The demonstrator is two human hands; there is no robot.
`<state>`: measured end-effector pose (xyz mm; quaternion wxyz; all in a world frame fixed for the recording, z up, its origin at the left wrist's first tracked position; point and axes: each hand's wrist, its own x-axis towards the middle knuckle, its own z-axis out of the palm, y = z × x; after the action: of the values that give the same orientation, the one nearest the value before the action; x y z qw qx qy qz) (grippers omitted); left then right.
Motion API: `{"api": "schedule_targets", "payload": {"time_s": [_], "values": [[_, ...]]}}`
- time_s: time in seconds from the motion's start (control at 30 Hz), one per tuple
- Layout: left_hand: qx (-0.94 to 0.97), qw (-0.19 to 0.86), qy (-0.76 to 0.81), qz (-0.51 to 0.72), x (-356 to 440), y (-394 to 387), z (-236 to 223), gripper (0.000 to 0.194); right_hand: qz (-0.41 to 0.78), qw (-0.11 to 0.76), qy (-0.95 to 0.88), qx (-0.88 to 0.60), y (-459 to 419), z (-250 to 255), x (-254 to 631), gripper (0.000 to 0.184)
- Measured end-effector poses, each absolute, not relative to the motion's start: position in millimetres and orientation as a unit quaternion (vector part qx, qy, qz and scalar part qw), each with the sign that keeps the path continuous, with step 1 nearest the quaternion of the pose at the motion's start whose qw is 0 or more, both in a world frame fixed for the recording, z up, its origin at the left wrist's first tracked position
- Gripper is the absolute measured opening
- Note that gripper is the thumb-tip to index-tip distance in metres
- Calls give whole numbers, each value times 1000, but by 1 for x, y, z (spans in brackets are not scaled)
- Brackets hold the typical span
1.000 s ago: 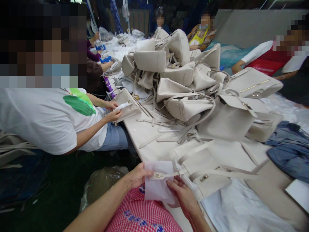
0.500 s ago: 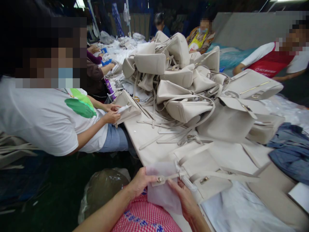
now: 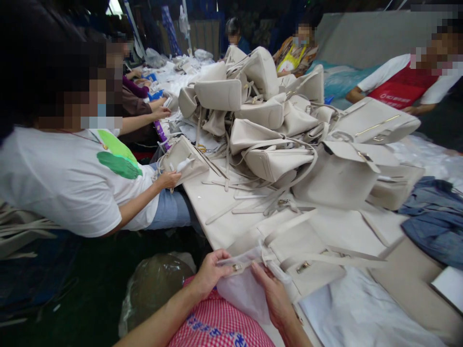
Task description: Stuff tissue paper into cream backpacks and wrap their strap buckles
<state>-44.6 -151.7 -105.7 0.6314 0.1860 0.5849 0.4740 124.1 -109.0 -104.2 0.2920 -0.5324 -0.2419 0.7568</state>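
At the near table edge, my left hand (image 3: 211,272) pinches a thin white translucent wrapping sheet (image 3: 242,289) by its folded-over upper edge. A beige bag strap (image 3: 246,264) with a small gold buckle lies across that sheet, its buckle end beside my left thumb. My right hand (image 3: 275,291) is closed on the strap and sheet, thumb on top; its other fingers are partly hidden. Just beyond it lies a beige handbag (image 3: 307,236) with a gold clasp, and white wrapping is bunched around the strap where it meets the bag.
A heap of beige handbags (image 3: 253,113) fills the table's middle. A co-worker (image 3: 68,183) sits at the left with another bag (image 3: 184,159). White sheets (image 3: 361,308) and dark blue cloth (image 3: 430,226) lie to the right. A plastic-wrapped bundle (image 3: 155,289) stands below left.
The sheet's upper part, formerly standing flat behind the strap, is now folded down towards it by my left hand. One hand of the left co-worker has left their bag and reaches outward.
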Motion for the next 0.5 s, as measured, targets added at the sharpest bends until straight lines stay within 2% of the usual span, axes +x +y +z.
{"api": "schedule_targets", "payload": {"time_s": [0.23, 0.5], "values": [[221, 615, 600, 461, -46, -151, -110, 11, 790, 329, -126, -502, -104, -106, 120, 31], [300, 604, 583, 453, -55, -150, -106, 11, 854, 303, -110, -409, -92, -97, 133, 34]]}}
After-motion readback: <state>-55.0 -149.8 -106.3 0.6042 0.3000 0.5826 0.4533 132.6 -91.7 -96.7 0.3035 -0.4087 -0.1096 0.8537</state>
